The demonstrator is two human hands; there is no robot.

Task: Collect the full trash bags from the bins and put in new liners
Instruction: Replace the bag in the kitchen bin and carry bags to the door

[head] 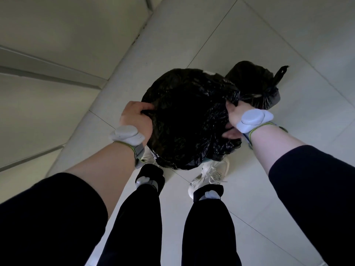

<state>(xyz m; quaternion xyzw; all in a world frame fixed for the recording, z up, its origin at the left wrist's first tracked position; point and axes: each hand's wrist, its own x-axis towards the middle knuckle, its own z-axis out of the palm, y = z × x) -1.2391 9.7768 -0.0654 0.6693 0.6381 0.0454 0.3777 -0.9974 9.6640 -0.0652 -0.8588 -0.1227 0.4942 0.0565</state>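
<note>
Above the tiled floor (249,35), both hands grip a black liner (188,116) (seemingly open-mouthed).

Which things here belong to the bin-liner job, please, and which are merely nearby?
Job: black liner, stretched open by left hand and right hand; tied full trash bag on the floor beyond it.
Nearby: white sneakers, wrist bands, floor tiles.

Trash bag (184,116): thin black plastic film, crinkled, faintly glossy. Floor (259,41): smooth pale tile, matt sheen. Wrist sensors (251,117): smooth light-grey plastic on cloth straps.
</note>
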